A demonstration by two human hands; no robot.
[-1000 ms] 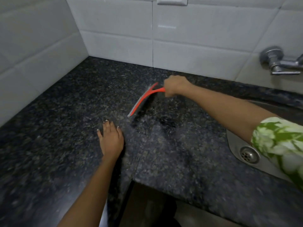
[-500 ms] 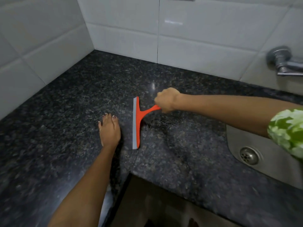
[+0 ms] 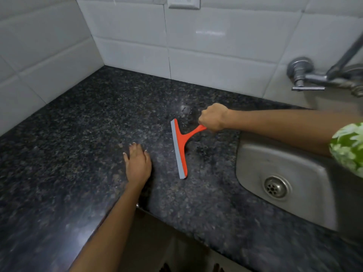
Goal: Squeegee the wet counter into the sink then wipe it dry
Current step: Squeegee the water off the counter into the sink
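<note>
An orange squeegee point(image 3: 181, 146) with a grey rubber blade lies blade-down on the dark speckled granite counter point(image 3: 82, 134). My right hand point(image 3: 213, 117) is closed around its handle, a short way left of the steel sink point(image 3: 284, 173). Wet droplets and a dark damp patch show on the stone beside the blade. My left hand point(image 3: 137, 163) rests flat on the counter, fingers together, just left of the blade's near end, holding nothing.
White tiled walls close the counter at the back and left. A wall socket point(image 3: 183, 2) sits high on the back wall. A metal tap point(image 3: 306, 77) juts out above the sink, whose drain point(image 3: 276, 186) is visible. The counter's front edge cuts in below my left forearm.
The squeegee came down from a tilted, raised pose onto the counter and slid right toward the sink. My left hand stayed flat on the stone.
</note>
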